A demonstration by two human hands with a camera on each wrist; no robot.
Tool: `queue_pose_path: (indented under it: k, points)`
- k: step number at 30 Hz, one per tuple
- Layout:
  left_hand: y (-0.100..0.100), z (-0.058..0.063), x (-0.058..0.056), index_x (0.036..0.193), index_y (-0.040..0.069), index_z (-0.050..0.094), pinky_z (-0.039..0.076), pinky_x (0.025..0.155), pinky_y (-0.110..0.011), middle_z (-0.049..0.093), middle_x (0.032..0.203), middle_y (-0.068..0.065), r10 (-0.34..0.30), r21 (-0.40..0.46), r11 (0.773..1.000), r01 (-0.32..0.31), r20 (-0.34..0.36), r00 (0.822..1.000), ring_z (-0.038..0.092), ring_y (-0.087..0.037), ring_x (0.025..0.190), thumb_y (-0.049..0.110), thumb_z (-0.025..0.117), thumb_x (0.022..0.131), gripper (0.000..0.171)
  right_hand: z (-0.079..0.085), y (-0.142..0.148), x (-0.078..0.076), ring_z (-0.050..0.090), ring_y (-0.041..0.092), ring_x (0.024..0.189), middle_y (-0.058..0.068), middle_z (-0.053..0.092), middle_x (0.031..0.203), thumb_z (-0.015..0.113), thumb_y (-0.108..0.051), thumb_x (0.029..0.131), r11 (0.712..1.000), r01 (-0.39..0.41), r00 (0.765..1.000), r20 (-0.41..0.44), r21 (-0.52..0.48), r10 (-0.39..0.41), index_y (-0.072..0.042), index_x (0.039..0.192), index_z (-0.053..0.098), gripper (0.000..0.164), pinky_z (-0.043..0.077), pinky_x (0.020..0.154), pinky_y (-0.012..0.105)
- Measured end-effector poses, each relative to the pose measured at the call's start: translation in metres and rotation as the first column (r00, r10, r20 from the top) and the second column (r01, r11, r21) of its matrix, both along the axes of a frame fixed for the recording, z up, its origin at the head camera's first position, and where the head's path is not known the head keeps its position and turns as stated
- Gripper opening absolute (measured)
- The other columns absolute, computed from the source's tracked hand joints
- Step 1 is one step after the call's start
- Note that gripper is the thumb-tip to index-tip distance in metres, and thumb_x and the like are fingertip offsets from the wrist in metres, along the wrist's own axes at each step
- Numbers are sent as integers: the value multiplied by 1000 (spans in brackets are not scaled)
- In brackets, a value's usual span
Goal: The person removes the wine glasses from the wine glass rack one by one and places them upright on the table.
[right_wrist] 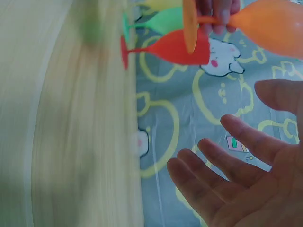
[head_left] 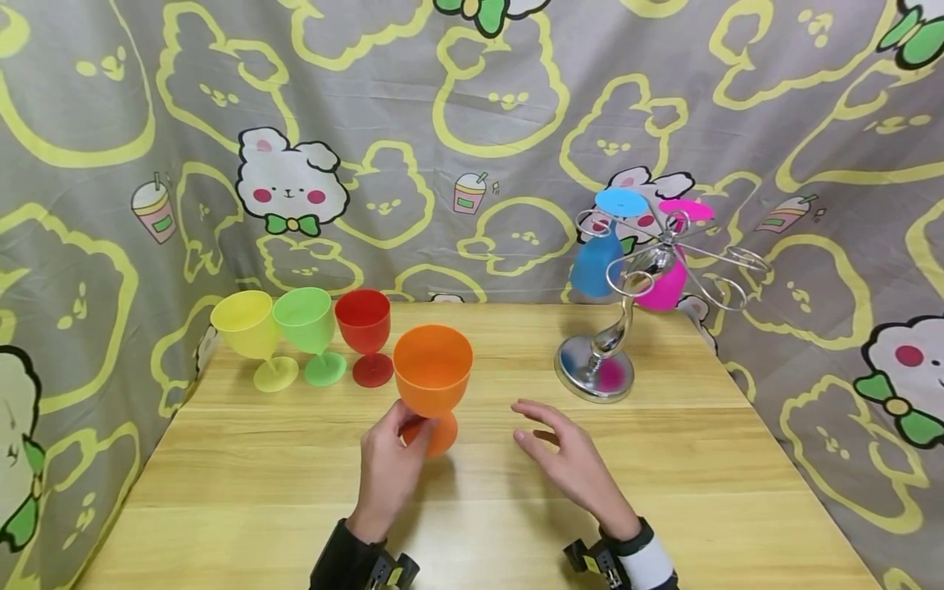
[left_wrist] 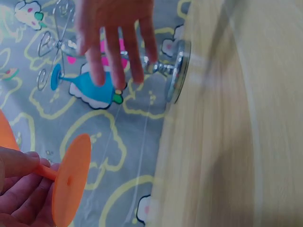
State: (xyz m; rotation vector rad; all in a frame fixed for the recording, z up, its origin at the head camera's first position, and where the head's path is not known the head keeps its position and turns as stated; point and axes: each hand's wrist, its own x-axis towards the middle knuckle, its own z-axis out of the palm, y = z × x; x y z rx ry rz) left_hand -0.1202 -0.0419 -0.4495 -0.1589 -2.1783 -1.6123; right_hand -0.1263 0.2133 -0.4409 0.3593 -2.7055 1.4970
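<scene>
An orange plastic goblet [head_left: 433,373] is held upright by my left hand [head_left: 392,463], whose thumb and fingers pinch its stem. In the left wrist view the goblet's round foot [left_wrist: 71,182] hangs off the table. My right hand [head_left: 571,463] hovers to the right of the goblet, fingers spread and touching nothing. The right wrist view shows that hand [right_wrist: 246,179] with its palm bare. Red [head_left: 364,324], green [head_left: 306,322] and yellow [head_left: 247,326] goblets stand in a row at the back left.
A chrome rack [head_left: 596,369] with wire loops stands at the back right. Upside down in its loops hang a blue goblet [head_left: 596,266] and a pink goblet [head_left: 664,287]. Patterned grey cloth [head_left: 509,221] surrounds the wooden table [head_left: 487,524].
</scene>
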Motion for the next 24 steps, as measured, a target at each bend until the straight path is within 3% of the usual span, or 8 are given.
queue_pose_path:
  k: [7,15,24]
  points:
    - [-10,-1,-3,116,2,75,66,95,-46,82,110,-12,37,-80,996,-31,80,996,79,-28,103,-8,78,91,26,-4,16,3,55,45,145,18,59,158,78,-25,101,971,43,991,-132,235,-11,-12,140,71,42,50,113,69]
    - [-22,-10,-1,117,0,72,63,99,-55,81,118,-19,73,-193,980,-51,110,991,77,-38,112,-8,74,93,25,-10,29,6,58,49,140,22,59,155,81,-17,97,943,68,974,-225,326,7,-10,134,73,39,50,110,72]
    - [-48,-30,2,104,-7,70,63,76,-57,78,93,-22,184,-287,945,-154,82,979,77,-40,84,-10,76,86,20,-20,41,6,58,50,139,25,58,155,82,-16,96,926,82,972,-236,368,8,-8,134,72,40,50,112,71]
